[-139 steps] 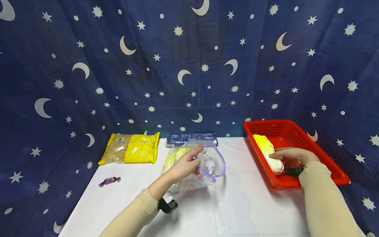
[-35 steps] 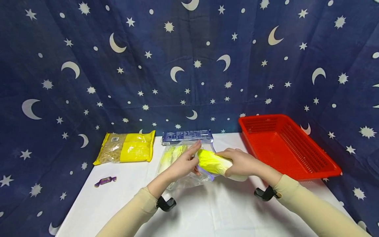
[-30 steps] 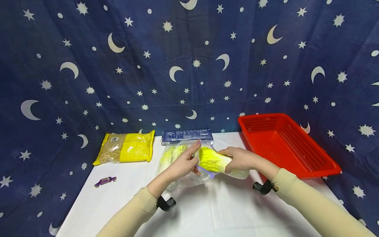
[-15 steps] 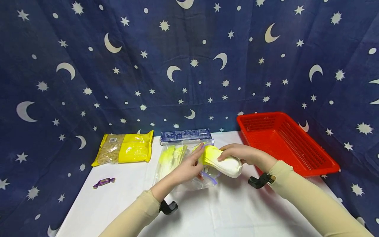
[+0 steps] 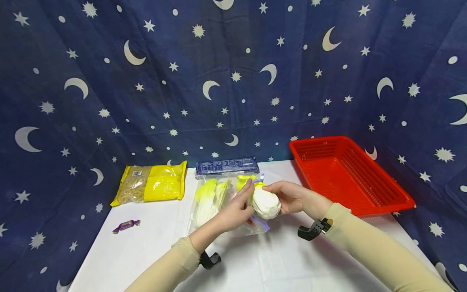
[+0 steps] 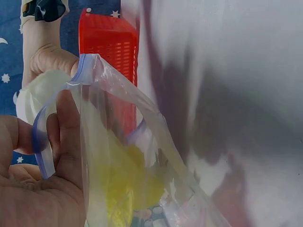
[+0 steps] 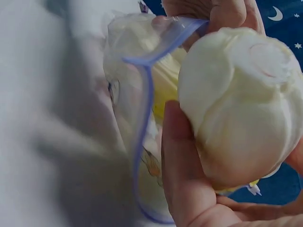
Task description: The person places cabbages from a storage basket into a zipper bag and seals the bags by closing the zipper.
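A clear zip bag [image 5: 237, 232] with a purple zip edge lies mid-table, its mouth open to the right. One napa cabbage [image 5: 207, 200] is inside it, seen through the plastic. My left hand [image 5: 235, 211] holds the mouth's edge, fingers curled about the purple strip [image 6: 40, 142]. A second napa cabbage [image 5: 266, 203] is gripped by my right hand [image 5: 293, 198], thumb and fingers around its white base [image 7: 246, 109]. Its yellow leafy end points into the bag's mouth; in the left wrist view yellow leaves [image 6: 128, 175] show behind the plastic.
A red plastic basket [image 5: 350, 178] stands at the right. Behind the bag lies a dark blue packet [image 5: 227, 166]. A yellow pasta-like packet [image 5: 165, 182] lies back left, with a purple-wrapped candy [image 5: 126, 226] in front of it. A starry curtain closes the back.
My right hand has brought the second cabbage from the red basket to the bag. Over the last half second it has moved left, its base turning towards me. My left hand keeps the bag's edge.
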A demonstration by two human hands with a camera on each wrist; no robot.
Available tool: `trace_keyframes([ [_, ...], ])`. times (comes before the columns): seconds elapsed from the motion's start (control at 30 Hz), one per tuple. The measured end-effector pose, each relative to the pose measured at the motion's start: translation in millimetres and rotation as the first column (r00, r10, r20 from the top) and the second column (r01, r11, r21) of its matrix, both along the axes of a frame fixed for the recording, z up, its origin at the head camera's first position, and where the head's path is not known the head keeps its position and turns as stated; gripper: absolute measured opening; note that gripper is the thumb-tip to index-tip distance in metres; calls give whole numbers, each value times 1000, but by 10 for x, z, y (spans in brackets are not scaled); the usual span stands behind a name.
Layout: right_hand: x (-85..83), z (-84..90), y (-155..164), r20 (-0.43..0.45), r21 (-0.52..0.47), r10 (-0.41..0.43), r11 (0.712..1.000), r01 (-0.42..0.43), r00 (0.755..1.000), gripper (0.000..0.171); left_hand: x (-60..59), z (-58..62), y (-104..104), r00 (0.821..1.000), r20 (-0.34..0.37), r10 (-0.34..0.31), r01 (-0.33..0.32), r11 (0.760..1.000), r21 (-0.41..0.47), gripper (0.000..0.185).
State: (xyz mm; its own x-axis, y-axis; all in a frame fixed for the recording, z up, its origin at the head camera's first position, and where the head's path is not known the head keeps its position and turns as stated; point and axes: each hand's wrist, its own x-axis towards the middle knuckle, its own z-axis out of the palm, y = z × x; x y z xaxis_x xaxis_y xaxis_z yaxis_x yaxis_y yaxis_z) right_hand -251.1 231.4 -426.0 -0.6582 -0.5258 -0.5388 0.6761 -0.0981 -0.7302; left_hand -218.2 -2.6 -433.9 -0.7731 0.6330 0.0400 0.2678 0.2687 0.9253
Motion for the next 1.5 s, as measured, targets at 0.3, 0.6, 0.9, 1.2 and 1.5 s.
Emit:
trace_keyframes([
  [0.3,51,-105,-141,2,-4,-145,989,145,989,41,21,-18,-6,999,-43,33,-36,997,-63,75],
  [0.6,115,-206,-331,-158,178,-239,947,266,958,44,29,-17,2,996,-31,89,-91,993,-74,79],
  [0.9,136,-231,-473,-278,271,-260,902,335,925,40,45,-43,36,992,86,94,-97,995,34,83],
  [1.2,112,-285,-578,-401,356,-239,849,391,884,40,44,-49,77,988,121,96,-106,991,78,85],
  [1.5,115,-326,-465,-472,330,-276,825,459,837,40,-29,-51,22,973,180,143,-170,975,145,84],
])
